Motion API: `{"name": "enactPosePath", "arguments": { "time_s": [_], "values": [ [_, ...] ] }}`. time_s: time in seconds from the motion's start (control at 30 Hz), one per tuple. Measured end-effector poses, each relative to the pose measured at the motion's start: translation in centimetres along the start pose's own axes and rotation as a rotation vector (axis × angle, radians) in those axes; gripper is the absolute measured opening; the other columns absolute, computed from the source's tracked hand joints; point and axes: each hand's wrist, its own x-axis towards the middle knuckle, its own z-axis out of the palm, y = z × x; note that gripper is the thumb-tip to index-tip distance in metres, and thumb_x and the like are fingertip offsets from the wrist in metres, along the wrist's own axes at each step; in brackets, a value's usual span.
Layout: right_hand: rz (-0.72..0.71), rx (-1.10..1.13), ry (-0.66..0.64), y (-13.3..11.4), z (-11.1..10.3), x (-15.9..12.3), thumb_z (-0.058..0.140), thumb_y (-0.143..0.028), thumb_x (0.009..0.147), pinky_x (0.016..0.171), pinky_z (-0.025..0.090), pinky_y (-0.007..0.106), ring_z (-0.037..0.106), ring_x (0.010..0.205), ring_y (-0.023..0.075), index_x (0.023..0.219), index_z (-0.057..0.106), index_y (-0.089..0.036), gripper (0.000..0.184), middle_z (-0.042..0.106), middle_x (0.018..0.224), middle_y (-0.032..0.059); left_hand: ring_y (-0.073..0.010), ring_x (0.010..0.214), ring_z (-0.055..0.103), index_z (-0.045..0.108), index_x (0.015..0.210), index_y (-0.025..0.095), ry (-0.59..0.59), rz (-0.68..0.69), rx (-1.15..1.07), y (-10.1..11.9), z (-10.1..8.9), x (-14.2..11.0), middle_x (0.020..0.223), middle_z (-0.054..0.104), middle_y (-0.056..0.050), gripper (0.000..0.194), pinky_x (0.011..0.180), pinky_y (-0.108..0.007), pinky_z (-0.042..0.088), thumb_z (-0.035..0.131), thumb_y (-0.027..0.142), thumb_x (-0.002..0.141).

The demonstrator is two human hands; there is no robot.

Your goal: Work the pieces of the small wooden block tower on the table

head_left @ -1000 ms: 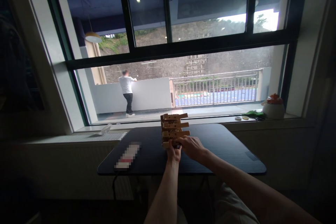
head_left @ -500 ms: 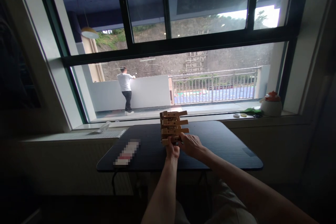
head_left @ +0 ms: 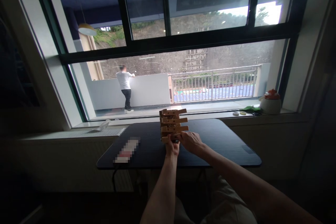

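Over the dark table stands a small tan wooden piece [head_left: 172,120] with a speckled brown-gold surface. Several flat, peg-like wooden strips cross it, and their ends stick out to the right. My left hand [head_left: 172,147] is closed around its near end from below. My right hand [head_left: 191,141] is closed in a pinch at the right end of the nearest wooden strip [head_left: 175,136], beside my left hand. The fingers partly cover that strip, and what lies under the wooden piece is hidden.
The dark table [head_left: 223,147] has rounded corners. A blurred-out flat item [head_left: 127,150] lies on its left. On the windowsill are a white pot with an orange top [head_left: 271,102], green leaves [head_left: 249,109] and small rolls [head_left: 236,113]. A person [head_left: 124,87] stands outside.
The whole view has shifted slightly. Both hands keep their hold on the wooden piece, and the right hand's fingers have moved a little along the nearest strip.
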Motion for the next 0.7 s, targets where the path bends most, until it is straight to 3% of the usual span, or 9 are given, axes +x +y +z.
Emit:
{"name": "enactPosePath", "arguments": {
  "time_s": [0.13,0.23,0.37,0.53,0.63,0.7],
  "values": [
    [-0.112,-0.050,-0.008,0.1,-0.8,0.1,0.051,-0.031,0.084,0.067,0.044,0.027,0.065,0.086,0.0205,0.103,0.059,-0.020,0.023,0.068,0.098,0.0072,-0.0152,0.082,0.063,0.061,0.091,0.023,0.008,0.015,0.007,0.0,0.0,0.1,0.090,0.067,-0.003,0.013,0.073,-0.029,0.050,0.054,0.021,0.081],
    [-0.179,-0.103,0.025,-0.4,-0.4,0.0,0.046,-0.019,0.086,0.068,0.045,0.027,0.065,0.084,0.0191,0.101,0.061,-0.019,0.021,0.068,0.099,0.0081,-0.0145,0.077,0.063,0.061,0.088,0.022,0.019,0.013,0.003,0.0,0.0,0.2,0.082,0.067,-0.002,0.011,0.070,-0.028,0.050,0.053,0.020,0.080],
    [-0.110,-0.098,0.031,-0.8,0.6,0.0,0.042,-0.020,0.088,0.067,0.046,0.027,0.065,0.080,0.0197,0.097,0.063,-0.014,0.024,0.069,0.090,0.0115,-0.0131,0.072,0.063,0.061,0.087,0.022,0.020,-0.002,0.006,0.1,0.2,0.1,0.078,0.066,-0.001,0.012,0.067,-0.025,0.049,0.052,0.019,0.081],
    [-0.014,-0.054,0.022,0.2,0.3,0.4,0.035,-0.032,0.091,0.066,0.045,0.028,0.066,0.078,0.0201,0.089,0.064,-0.017,0.032,0.070,0.086,0.0083,-0.0168,0.082,0.063,0.060,0.091,0.023,0.019,-0.024,0.004,0.1,0.2,-0.1,0.084,0.066,-0.002,0.013,0.072,-0.033,0.050,0.053,0.020,0.080],
    [-0.056,-0.059,0.018,0.8,-0.4,0.6,0.045,-0.035,0.087,0.068,0.045,0.029,0.065,0.083,0.0212,0.099,0.060,-0.019,0.025,0.070,0.091,0.0081,-0.0177,0.084,0.063,0.060,0.093,0.022,0.012,-0.022,-0.013,0.0,0.1,0.0,0.089,0.067,-0.005,0.014,0.074,-0.035,0.050,0.054,0.022,0.080],
    [-0.123,-0.086,0.029,0.6,-0.8,0.5,0.050,-0.028,0.084,0.069,0.045,0.029,0.065,0.085,0.0212,0.105,0.058,-0.019,0.024,0.068,0.097,0.0088,-0.0185,0.086,0.063,0.060,0.094,0.022,0.007,-0.012,-0.019,0.0,0.0,0.0,0.091,0.067,-0.005,0.015,0.075,-0.035,0.050,0.056,0.022,0.080]
  ]
}}
